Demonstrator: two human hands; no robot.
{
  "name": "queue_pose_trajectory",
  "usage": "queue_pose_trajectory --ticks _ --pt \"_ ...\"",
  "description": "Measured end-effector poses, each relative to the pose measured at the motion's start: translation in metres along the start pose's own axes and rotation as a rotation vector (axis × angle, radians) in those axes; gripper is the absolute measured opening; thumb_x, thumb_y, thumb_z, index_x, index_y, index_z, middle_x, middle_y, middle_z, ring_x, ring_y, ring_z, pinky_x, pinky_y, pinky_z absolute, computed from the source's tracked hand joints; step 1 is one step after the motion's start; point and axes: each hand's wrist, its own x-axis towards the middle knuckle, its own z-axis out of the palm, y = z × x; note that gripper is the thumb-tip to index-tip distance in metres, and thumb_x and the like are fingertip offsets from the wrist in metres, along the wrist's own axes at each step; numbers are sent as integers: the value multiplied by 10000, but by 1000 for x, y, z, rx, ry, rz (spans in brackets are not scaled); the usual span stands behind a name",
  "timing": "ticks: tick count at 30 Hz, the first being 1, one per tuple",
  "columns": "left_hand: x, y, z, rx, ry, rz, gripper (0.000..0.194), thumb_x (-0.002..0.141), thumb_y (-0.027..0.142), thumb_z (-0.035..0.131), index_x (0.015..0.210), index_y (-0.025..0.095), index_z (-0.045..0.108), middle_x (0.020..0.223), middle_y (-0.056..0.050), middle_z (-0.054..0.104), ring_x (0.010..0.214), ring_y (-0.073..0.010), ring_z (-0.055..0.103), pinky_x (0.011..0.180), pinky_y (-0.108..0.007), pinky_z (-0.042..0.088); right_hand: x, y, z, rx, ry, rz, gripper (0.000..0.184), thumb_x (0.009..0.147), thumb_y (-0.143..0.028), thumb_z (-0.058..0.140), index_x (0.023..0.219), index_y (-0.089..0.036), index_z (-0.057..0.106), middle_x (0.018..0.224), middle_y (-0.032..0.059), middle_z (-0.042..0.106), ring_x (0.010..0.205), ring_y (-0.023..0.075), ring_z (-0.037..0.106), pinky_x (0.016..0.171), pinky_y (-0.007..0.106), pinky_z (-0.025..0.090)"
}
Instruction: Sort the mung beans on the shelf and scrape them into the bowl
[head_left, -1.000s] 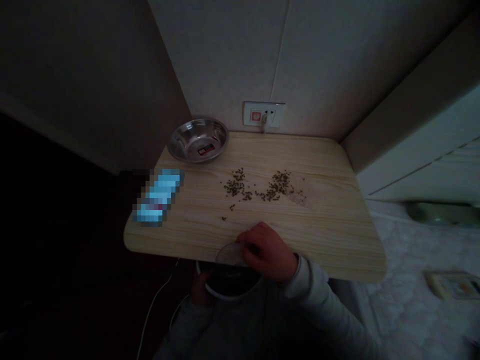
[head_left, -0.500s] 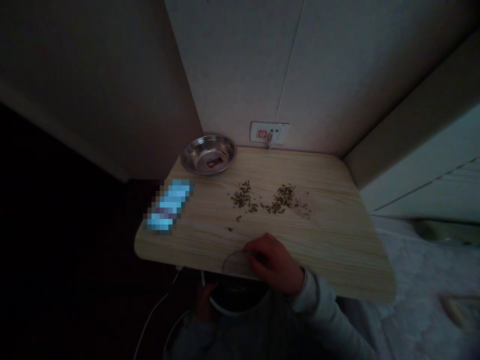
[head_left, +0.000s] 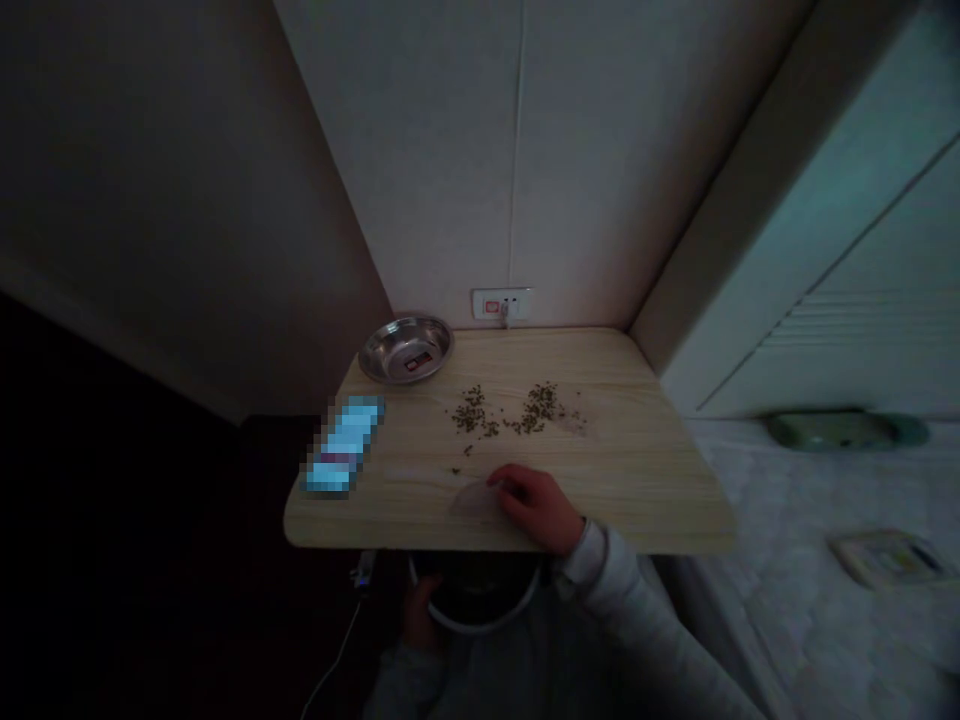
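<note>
Small dark green grains, perhaps mung beans, lie scattered in two loose patches on the light wooden table. Near the front edge, my right hand rests low over the wood with its fingers curled and thumb drawn in; what they hold, if anything, is too small and dim to make out. A faint grey patch, shadow or something thin, lies left of its fingertips. Below the edge, my left hand grips the left side of a white-rimmed basin. The basin's far part is hidden under the table, and its inside is dark.
A shiny metal bowl with a label inside stands at the back left. A lit, blurred phone lies at the left edge. A wall socket holds a plug. A white cable hangs below. A bed is on the right.
The view has tilted up and swung to the right, showing more of the bed. My right hand stays near the front edge, a little farther in from it. My left hand keeps the basin.
</note>
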Motion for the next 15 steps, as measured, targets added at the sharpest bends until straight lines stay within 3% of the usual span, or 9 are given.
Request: queue_pose_trajectory --ticks 2,6,11,15 --pt "0 1 -4 17 -37 -8 91 469 128 558 418 203 566 532 -7 610 682 -203 590 723 -326 441 -1 0 0 63 62 36 167 715 -198 433 827 -161 550 496 -61 407 472 70 385 486 193 323" --pt "-10 3 -7 -97 -117 -169 40 503 188 560 464 192 564 533 3 607 654 -203 596 648 -335 452 -7 2 1 201 226 115 168 699 -237 428 806 -162 534 489 -69 349 459 72 344 465 200 289" --pt "-32 6 -6 -160 -110 -101 62 504 174 569 457 175 530 499 15 582 557 -157 566 577 -288 429 -14 5 0 342 331 160 192 691 -261 433 826 -155 519 496 -64 356 471 86 348 477 218 292" --pt "-40 5 -5 -200 -126 -61 45 514 172 565 475 169 542 510 21 580 516 -130 533 581 -273 420 -13 7 2 399 333 159 201 691 -279 436 833 -156 509 484 -71 334 444 83 325 446 214 266"
